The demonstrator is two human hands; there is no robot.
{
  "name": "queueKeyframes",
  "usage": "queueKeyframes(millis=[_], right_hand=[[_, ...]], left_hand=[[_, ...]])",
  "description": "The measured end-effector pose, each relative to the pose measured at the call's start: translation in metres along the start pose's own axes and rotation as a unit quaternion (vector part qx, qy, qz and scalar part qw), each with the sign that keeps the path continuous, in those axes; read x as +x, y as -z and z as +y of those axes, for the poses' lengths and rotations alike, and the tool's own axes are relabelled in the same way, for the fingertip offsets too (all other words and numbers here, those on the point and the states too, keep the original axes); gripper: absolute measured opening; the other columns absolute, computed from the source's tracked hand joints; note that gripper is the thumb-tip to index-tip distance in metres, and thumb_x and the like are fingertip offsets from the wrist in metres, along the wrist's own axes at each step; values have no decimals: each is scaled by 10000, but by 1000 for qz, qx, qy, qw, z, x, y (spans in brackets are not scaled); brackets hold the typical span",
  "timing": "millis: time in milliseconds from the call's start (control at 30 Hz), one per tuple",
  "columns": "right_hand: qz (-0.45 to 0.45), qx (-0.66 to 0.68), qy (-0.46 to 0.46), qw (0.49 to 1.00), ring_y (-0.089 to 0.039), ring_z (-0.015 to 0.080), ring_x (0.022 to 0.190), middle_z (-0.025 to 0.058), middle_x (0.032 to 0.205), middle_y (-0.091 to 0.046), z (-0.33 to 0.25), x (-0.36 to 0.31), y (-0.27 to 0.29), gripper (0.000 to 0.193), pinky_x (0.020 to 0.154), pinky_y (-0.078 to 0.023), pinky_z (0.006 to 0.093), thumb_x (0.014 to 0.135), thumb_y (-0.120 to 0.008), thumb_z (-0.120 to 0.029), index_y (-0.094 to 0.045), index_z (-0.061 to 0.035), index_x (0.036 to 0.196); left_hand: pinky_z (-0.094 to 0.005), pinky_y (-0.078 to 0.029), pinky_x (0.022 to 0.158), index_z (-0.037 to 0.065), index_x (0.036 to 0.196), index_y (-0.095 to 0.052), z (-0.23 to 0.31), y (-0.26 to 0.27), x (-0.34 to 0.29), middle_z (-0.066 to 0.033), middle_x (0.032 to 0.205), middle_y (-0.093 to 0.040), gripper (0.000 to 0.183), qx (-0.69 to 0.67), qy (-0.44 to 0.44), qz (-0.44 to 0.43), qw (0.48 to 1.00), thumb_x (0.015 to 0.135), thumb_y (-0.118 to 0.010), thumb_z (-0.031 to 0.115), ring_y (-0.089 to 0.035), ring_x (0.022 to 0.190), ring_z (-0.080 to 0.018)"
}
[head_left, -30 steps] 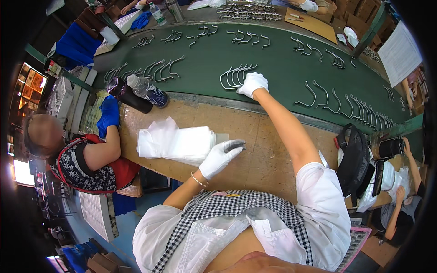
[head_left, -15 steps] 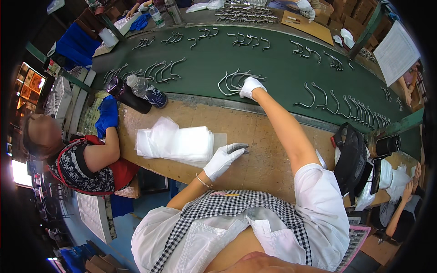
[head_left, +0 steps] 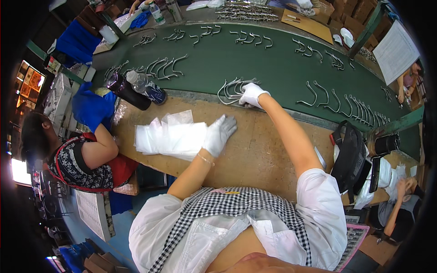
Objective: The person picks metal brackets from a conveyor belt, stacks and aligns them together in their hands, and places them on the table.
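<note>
On the near edge of the green conveyor belt (head_left: 200,59), my white-gloved right hand (head_left: 250,95) closes its fingers at the right end of a bunch of curved shiny metal pieces (head_left: 227,91). These look like bent wrenches; how many are gripped is hidden by the glove. My left hand (head_left: 220,134), also gloved and a little blurred, is over the wooden table with fingers stretched toward the belt and nothing visible in them. Its wrist side overlaps the right end of a stack of clear plastic bags (head_left: 170,139).
A dark tumbler (head_left: 127,93) and a plastic bottle (head_left: 148,86) stand at the table's far left. More curved metal pieces (head_left: 350,107) lie along the belt. A black bag (head_left: 350,159) sits at right. Left of me, a co-worker wears a blue glove (head_left: 93,107).
My left hand has moved up toward the belt, fingers extended. My right hand has shifted slightly left and nearer, and the bunch of metal pieces is closer to the belt's near edge.
</note>
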State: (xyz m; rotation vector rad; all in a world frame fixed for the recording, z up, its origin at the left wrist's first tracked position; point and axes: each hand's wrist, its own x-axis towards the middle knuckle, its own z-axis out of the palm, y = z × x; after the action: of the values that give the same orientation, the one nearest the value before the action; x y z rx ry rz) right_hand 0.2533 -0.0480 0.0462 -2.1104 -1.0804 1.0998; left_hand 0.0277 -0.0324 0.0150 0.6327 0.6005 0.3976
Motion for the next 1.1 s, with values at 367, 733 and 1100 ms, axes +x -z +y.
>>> queueKeyframes(millis=[367,733,1100], right_hand=[[-41,193,13,980,-591,90,649,47,804,-654,30,-130,-46,224,569,-468,246,791,-727,-125,-623,-8,951],[152,204,5,967,-624,181,821,94,875,-677,54,-190,-98,234,769,-483,308,777,-749,-169,-645,-20,925],[261,-188,226,920,-601,286,807,98,849,-641,51,-198,-88,354,697,-467,376,734,-724,-384,-640,-67,865]], left_hand=[[-442,-405,1055,-62,1249,-494,3,0,16,-208,1249,-581,445,-246,86,-112,959,1018,-359,294,-573,1147,-305],[-446,-386,1074,-39,1328,-428,2,-13,-13,-214,1316,-528,521,-137,183,-154,961,1022,-369,379,-526,1218,-294],[-460,-414,1049,-64,1352,-410,3,-23,-3,-259,1291,-533,573,-102,247,-231,936,1004,-408,391,-534,1204,-339]])
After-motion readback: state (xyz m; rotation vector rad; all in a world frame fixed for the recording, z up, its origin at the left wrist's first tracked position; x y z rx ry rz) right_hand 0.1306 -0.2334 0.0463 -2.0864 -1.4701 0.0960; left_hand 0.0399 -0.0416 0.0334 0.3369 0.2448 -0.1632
